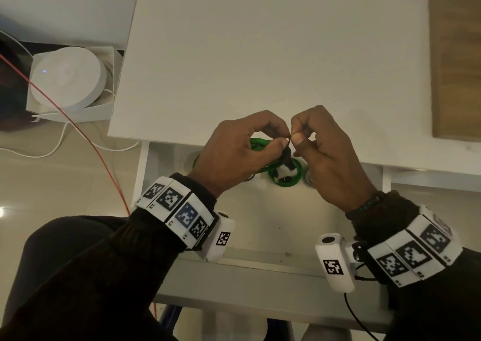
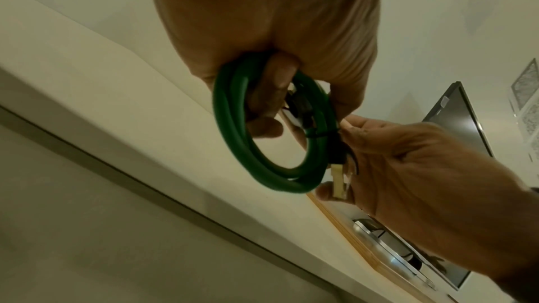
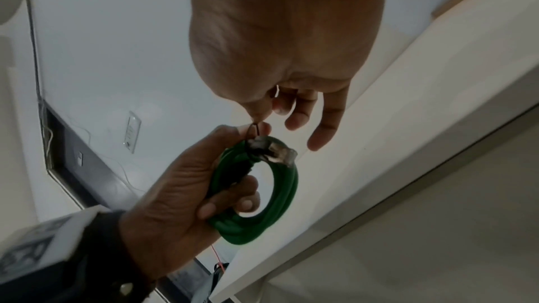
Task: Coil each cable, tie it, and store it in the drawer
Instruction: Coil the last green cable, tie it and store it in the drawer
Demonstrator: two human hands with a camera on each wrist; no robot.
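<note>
From the head camera I see my two hands meeting over the open drawer (image 1: 260,226), nearest me, just below the front edge of the white desk (image 1: 260,54). My left hand (image 1: 234,155) grips a green coil (image 1: 256,142), fingers curled through its loop; my right hand (image 1: 330,155) pinches a thin dark tie (image 1: 289,138) between thumb and forefinger, right at the left thumb tip. Under the hands, in the drawer, I count one more green coil (image 1: 286,176) lying flat, so two green coils in all; something greyish pokes out by my right hand, too hidden to name. The left wrist camera gives me what the head view hides: the tie (image 2: 321,134) wraps across the coil (image 2: 233,137) strands, and a pale plug (image 2: 338,183) hangs at the coil's lower right against the right hand (image 2: 408,169). The right wrist camera shows the pinch from below: the tie (image 3: 256,128) stands up between the two hands' fingertips, the right hand's (image 3: 291,54) other fingers are loosely spread, and the left hand (image 3: 186,192) holds the coil (image 3: 262,216) with a plug (image 3: 280,151) at its top. Farther out, left of the desk, I see one round white device (image 1: 67,77) in a white box, one red wire (image 1: 78,132) and one white wire (image 1: 59,142) on the floor. At the desk's far right lies one wooden board (image 1: 455,54).
</note>
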